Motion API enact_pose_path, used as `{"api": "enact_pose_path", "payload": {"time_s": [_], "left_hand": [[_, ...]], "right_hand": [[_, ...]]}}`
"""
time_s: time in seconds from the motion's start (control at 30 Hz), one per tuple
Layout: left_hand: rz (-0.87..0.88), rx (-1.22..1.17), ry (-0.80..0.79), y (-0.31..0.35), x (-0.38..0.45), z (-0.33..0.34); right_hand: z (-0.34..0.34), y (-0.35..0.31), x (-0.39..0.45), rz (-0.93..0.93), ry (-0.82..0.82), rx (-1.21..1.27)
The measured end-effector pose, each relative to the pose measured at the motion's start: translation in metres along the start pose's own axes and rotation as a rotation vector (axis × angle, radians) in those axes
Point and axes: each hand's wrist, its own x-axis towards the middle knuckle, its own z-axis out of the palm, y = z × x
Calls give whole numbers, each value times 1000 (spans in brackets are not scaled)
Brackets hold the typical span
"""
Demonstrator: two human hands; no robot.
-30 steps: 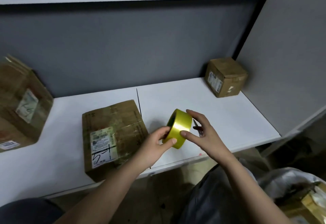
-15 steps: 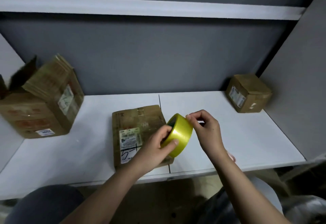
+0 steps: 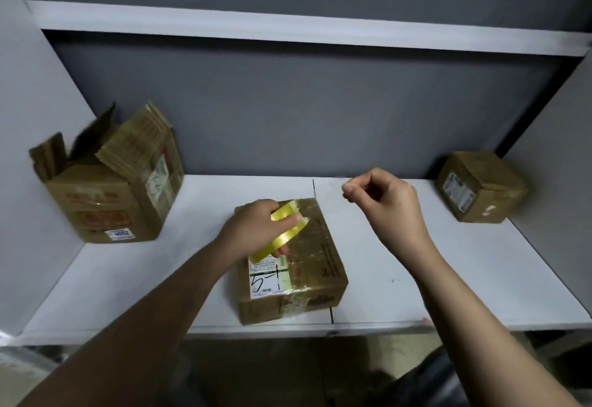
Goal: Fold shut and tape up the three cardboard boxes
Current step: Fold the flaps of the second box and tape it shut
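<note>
Currently on the middle box (image 3: 288, 265), flaps folded down, lying flat near the front edge of the white shelf (image 3: 416, 278). Left hand (image 3: 253, 227) grips the yellow tape roll (image 3: 282, 233) just over the box's far end. Right hand (image 3: 384, 201) is raised to the right of the box, thumb and forefinger pinched together; probably holding the tape's free end, but no strip is visible, so can't confirm.

Progress, as I read it: middle box is closed and carries glossy clear tape, unclear whether that counts as sealed. Left box (image 3: 112, 188) has its flaps standing open, so fold and tape both pending. Right box (image 3: 480, 188) in the back corner looks shut; its tape can't be judged.

Room: bare shelf on both sides of the middle box, enough to pull a strip sideways. Box front sits close to the shelf lip, so don't shove it forward. Upper shelf (image 3: 288, 31) limits lift height.
</note>
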Motion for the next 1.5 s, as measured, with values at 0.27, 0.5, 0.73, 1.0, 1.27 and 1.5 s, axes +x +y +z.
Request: {"api": "enact_pose_path", "payload": {"time_s": [0.27,0.5,0.73,1.0,1.27,1.5], "left_hand": [[-98,23,-126,-13,6,-11],[-42,-93,-121,-13,-2,-16],[180,-430,12,-29,-42,-31],[144,723,248,-67,-33,-55],[3,876,90,-92,-13,-50],[-65,1097,0,-107,4,-32]], "right_hand": [[14,8,-1,180,112,147],[15,35,8,415,69,237],[20,50,6,504,23,248],[21,51,-1,413,56,250],[44,91,-42,733,-11,386],[56,107,-43,766,97,339]]}}
